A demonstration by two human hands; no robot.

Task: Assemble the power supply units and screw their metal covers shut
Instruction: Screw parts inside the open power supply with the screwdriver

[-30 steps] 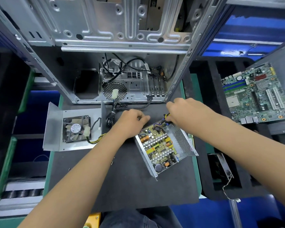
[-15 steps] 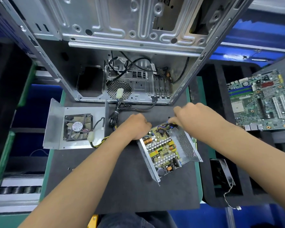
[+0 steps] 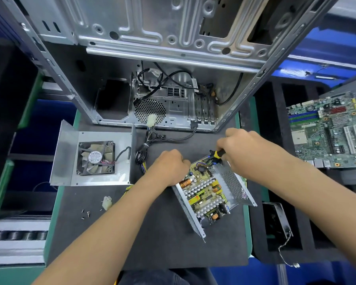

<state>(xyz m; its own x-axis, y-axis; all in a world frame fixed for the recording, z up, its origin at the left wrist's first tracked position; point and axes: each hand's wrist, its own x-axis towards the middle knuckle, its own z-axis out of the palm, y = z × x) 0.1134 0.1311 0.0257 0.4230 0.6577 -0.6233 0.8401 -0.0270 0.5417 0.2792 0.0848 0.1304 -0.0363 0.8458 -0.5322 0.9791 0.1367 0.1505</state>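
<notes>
An open power supply unit (image 3: 206, 194) lies tilted on the black mat (image 3: 152, 239), its circuit board exposed. My left hand (image 3: 169, 167) has its fingers curled at the unit's far left corner. My right hand (image 3: 240, 147) grips a yellow and black tool handle (image 3: 218, 154) whose tip points into the far corner of the board. The unit's metal cover (image 3: 66, 161), with a fan (image 3: 96, 158) mounted on it, lies open-side up to the left. Several loose screws (image 3: 85, 213) and a white connector (image 3: 107, 202) sit near it.
An empty computer case (image 3: 173, 95) stands open just behind the mat, with a black cable bundle (image 3: 144, 149) trailing out. A green motherboard (image 3: 327, 130) lies at the right. A black foam tray (image 3: 261, 239) beside the mat holds another fan part (image 3: 277, 219).
My right hand has lifted slightly off the unit's far corner, and the yellow and black handle now shows in its grip. The left hand stays at the far left corner.
</notes>
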